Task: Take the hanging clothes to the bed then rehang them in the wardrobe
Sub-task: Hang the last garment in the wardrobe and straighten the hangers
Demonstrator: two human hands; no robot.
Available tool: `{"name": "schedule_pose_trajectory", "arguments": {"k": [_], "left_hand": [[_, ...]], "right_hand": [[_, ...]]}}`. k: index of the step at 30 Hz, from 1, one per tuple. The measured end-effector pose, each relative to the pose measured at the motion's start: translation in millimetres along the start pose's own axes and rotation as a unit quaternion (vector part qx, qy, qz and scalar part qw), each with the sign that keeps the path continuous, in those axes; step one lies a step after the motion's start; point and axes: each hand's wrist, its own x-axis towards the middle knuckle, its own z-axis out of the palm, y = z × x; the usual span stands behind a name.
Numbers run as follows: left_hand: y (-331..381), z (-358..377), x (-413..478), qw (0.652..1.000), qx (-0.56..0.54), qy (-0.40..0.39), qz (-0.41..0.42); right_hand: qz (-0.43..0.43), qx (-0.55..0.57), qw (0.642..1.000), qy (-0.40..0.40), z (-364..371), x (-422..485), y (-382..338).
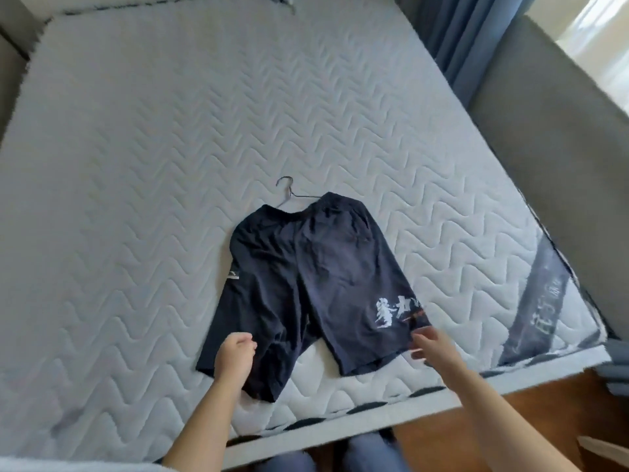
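- On the mattress (136, 165), near its foot edge: dark shorts (306, 284) lie flat, with a wire hanger (289, 190) at the waistband.
- Left hand (235, 356) is over one leg's hem, fingers curled; can't tell if it grips cloth.
- Right hand (432, 349), blurred, fingers extended, at the printed leg's hem.
- Grey padded bed frame (544, 114), blue curtain (459, 35), wooden floor (510, 413).
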Motion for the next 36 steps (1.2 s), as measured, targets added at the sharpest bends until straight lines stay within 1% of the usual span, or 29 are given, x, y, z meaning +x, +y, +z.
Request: {"name": "schedule_pose_trajectory", "arguments": {"k": [3,6,10,13,16,18,20,22,24,26,28,29,32,34,36], "left_hand": [[30,4,33,0.998,0.029,0.051,0.014],[61,10,82,0.994,0.046,0.09,0.029],[89,21,173,0.982,0.11,0.124,0.094],[109,28,238,0.967,0.173,0.142,0.124],[131,38,290,0.944,0.244,0.162,0.151],[144,46,318,0.939,0.26,0.166,0.149],[150,54,342,0.95,0.247,0.142,0.128],[150,63,361,0.963,0.218,0.108,0.119],[147,70,372,0.961,0.221,0.109,0.123],[144,70,376,0.962,0.217,0.116,0.117],[142,67,378,0.965,0.21,0.104,0.116],[141,65,377,0.966,0.214,0.093,0.114],[143,58,365,0.967,0.214,0.079,0.114],[146,50,349,0.965,0.205,0.091,0.134],[150,43,331,0.958,0.22,0.086,0.162]], "right_hand": [[-0.026,-0.03,0.999,-0.016,5,52,-49],[-0.062,-0.08,0.994,-0.029,30,109,-85],[-0.121,-0.129,0.984,-0.021,61,180,-134],[-0.171,-0.149,0.974,0.001,78,233,-170],[-0.219,-0.183,0.957,0.044,88,281,-201],[-0.244,-0.22,0.943,0.057,91,306,-220],[-0.246,-0.255,0.934,0.052,93,327,-232],[-0.231,-0.262,0.937,0.029,98,346,-239],[-0.219,-0.263,0.94,0.012,105,359,-242],[-0.221,-0.302,0.927,0.028,111,363,-240],[-0.219,-0.335,0.916,0.038,115,362,-236],[-0.21,-0.34,0.916,0.032,115,360,-233],[-0.182,-0.307,0.934,0.011,114,345,-219],[-0.163,-0.279,0.946,0.002,109,328,-212],[-0.156,-0.262,0.952,0.003,99,308,-209]]}}
